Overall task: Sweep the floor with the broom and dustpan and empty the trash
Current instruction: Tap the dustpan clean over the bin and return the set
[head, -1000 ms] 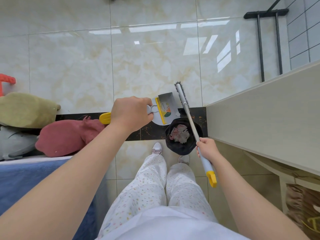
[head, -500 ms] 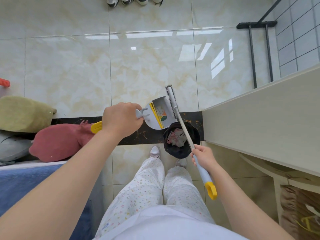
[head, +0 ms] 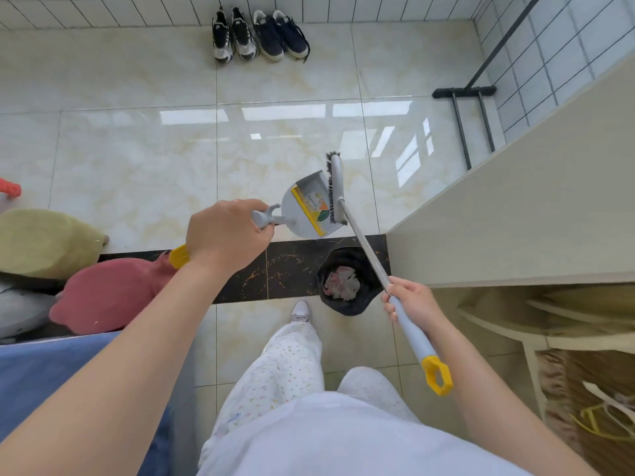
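My left hand point(head: 228, 235) grips the grey handle of a grey dustpan point(head: 307, 209) with a yellow comb edge, held in the air beyond the bin. My right hand point(head: 409, 298) grips the light-blue grip of the broom point(head: 364, 249), whose dark bristle head lies against the right edge of the dustpan. A yellow loop ends the broom handle near my right forearm. The black trash bin point(head: 347, 281) stands on the dark floor strip just ahead of my feet, with crumpled paper scraps inside. The broom shaft crosses over the bin's right rim.
A beige cabinet top point(head: 515, 214) runs along the right, with open shelves below. Cushions point(head: 99, 293) and a blue cover point(head: 37, 376) sit at left. Two pairs of shoes point(head: 259, 37) stand by the far tiled wall. A black rack base point(head: 464, 92) rests at far right.
The dustpan and broom head have shifted away from the bin toward the open floor, and my view has tilted up so the shoes and wall show.
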Demonstrator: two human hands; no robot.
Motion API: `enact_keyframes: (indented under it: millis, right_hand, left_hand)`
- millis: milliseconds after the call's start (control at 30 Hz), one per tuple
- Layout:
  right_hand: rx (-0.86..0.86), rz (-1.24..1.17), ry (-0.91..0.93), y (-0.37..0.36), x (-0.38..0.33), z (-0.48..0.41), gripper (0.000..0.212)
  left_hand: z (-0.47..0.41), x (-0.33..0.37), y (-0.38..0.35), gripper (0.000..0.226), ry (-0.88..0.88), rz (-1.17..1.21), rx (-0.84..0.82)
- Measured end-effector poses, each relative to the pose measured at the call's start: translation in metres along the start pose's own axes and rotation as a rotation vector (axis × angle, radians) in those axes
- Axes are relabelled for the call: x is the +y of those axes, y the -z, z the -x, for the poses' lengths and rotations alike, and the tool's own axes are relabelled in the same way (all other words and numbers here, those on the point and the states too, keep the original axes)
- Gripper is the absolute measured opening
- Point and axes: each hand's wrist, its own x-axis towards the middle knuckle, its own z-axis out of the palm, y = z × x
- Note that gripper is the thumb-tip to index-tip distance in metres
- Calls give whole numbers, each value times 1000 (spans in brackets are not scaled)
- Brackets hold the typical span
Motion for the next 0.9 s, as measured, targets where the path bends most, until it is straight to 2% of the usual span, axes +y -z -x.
enact_keyframes:
  millis: [167, 300, 600, 900]
  right_hand:
    - [-60, -35, 57, 21, 11, 30, 43]
    - [-105, 23, 129, 37, 34, 61, 31]
    - [-120, 73, 266, 75, 101, 132, 23]
    - [-56, -44, 225, 71, 188, 192, 20]
  left_hand:
    - [43, 13, 13, 19, 43, 50, 134]
    - [84, 30, 25, 20, 54, 61, 193]
    - [187, 61, 53, 18, -73, -91, 324]
    - [266, 48, 73, 11, -276, -220, 347]
